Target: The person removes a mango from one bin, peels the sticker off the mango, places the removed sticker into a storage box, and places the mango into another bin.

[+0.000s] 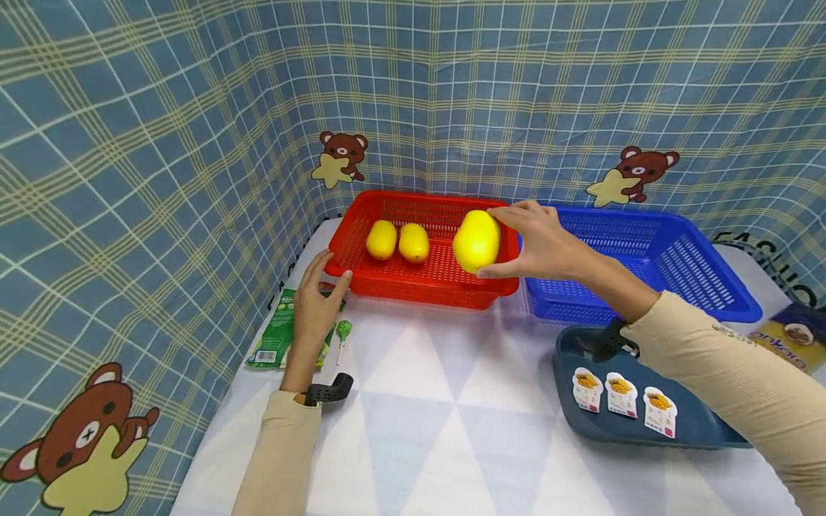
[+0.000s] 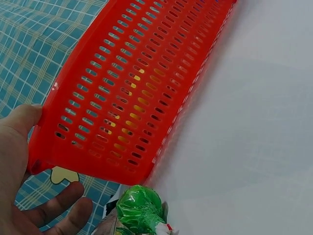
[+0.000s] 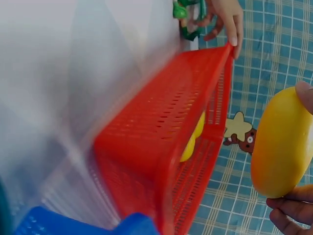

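My right hand (image 1: 538, 240) pinches a smooth yellow mango (image 1: 476, 242) between thumb and fingers, holding it above the right part of a red plastic basket (image 1: 419, 290). Two more yellow mangoes, a left one (image 1: 381, 240) and a right one (image 1: 414, 243), lie side by side inside that basket. At its front left corner my left hand (image 1: 315, 304) grips the rim, thumb on the front side and fingers at the left end. In the right wrist view the held mango (image 3: 281, 144) shows an orange tint, with only fingertips visible around it.
Right of the red basket stands a blue basket (image 1: 645, 247). A dark teal tray (image 1: 581, 423) with three picture cards sits in front of it, a printed package (image 1: 790, 337) at far right. Beside my left hand lie a green packet (image 1: 274, 337) and a green-wrapped lollipop (image 1: 343, 330).
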